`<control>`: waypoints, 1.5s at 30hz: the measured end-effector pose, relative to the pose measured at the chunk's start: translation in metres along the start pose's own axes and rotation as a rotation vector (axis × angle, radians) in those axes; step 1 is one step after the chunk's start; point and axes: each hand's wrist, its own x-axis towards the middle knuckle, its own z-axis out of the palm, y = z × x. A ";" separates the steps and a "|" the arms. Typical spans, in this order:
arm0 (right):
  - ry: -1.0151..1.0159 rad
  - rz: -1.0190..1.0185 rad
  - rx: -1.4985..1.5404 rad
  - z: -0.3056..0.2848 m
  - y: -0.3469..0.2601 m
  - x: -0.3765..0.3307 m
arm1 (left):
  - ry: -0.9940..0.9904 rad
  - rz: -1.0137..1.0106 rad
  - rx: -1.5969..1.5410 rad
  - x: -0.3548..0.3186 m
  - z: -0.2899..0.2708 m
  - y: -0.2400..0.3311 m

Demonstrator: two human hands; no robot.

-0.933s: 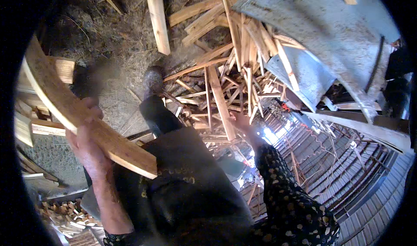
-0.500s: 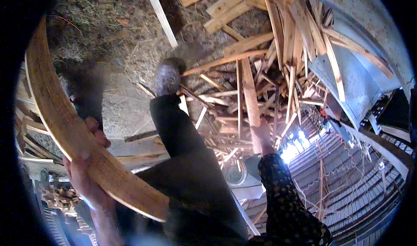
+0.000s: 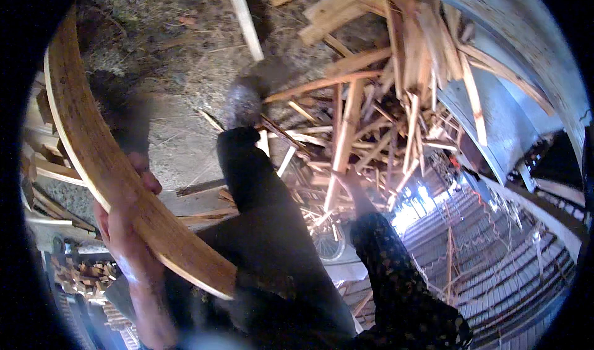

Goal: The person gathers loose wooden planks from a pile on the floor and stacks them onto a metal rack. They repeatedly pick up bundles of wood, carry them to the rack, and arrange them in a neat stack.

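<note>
A left hand [image 3: 127, 217] grips a long wooden plank [image 3: 93, 146] at lower left, the board running up toward the frame's upper left. The right hand [image 3: 349, 183], mid-frame, reaches into a heap of wood scraps [image 3: 383, 102], its grip unclear.

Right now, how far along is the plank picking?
Done: one long plank is up, gripped in the left hand. In hand: the right hand reaches into the scrap wood pile. Left: most of that pile lies tangled on the ground.
</note>
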 end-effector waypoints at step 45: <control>0.029 -0.878 0.222 0.015 -0.450 -0.039 | 0.050 0.095 -0.425 0.015 -0.023 0.065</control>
